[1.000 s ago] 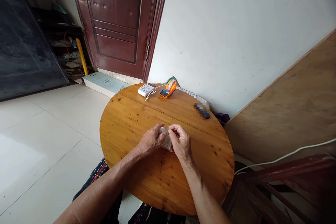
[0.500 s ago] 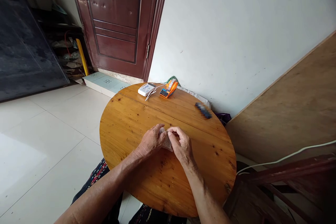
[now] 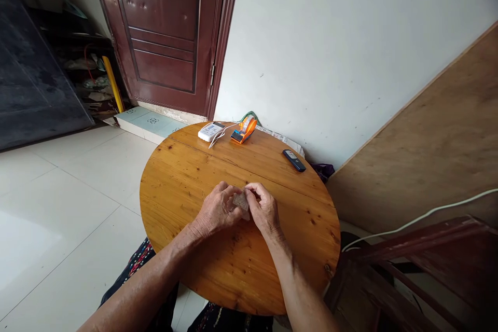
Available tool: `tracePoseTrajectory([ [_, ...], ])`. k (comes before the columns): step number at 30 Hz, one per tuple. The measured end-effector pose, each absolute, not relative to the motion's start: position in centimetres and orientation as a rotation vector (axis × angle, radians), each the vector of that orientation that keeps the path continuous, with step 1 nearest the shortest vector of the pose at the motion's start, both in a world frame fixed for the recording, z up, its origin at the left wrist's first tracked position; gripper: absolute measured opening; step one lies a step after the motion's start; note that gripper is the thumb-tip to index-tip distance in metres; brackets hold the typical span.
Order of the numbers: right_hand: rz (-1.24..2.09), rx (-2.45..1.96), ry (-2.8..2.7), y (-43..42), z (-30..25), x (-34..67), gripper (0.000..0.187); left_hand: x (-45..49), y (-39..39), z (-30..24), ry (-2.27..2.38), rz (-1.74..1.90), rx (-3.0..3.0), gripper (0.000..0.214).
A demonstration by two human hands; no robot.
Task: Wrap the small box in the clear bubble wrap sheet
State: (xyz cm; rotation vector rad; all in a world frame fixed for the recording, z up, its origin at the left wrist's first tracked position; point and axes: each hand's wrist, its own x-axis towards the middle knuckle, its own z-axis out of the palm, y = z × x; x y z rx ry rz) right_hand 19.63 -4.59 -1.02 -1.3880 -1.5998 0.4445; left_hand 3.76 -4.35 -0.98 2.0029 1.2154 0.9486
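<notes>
Over the middle of the round wooden table (image 3: 182,197), both hands meet at a small clear, greyish plastic piece (image 3: 241,201). It looks like a little packet or flat case; its exact kind does not show. My left hand (image 3: 218,208) is closed on it from the left, thumb along the near side and fingers curled over the far side. At the upper right edge my right hand (image 3: 265,210) is closed in a pinch, thumb and index finger together. Whether a smaller part sits between those fingertips is hidden.
Toward the table's far edge stand a white device with a cable (image 3: 210,132) and an orange tape dispenser (image 3: 244,130). A dark handset (image 3: 293,160) lies at the far right. Behind are a white wall (image 3: 311,52) and a dark red door (image 3: 163,26).
The plastic piece has turned so that its greyish face shows more between my hands. My left fingers have curled further over it. The whole view has shifted slightly.
</notes>
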Motion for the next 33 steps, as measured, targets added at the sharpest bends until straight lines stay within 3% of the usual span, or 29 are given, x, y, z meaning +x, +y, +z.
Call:
tracePoseTrajectory([
  [16,0.016,-1.227,-2.004,-5.6,0.2,20.7,0.015,3.9,-3.6,-1.7,1.222,0.999,1.780,0.036],
  [20,-0.056,-1.189,-2.066,-5.6,0.2,21.2,0.015,3.9,-3.6,-1.5,1.208,1.010,1.761,0.025],
  [33,0.047,-1.186,-1.927,-5.5,0.4,21.6,0.014,4.8,-3.5,-1.4,1.317,1.014,1.604,0.011],
])
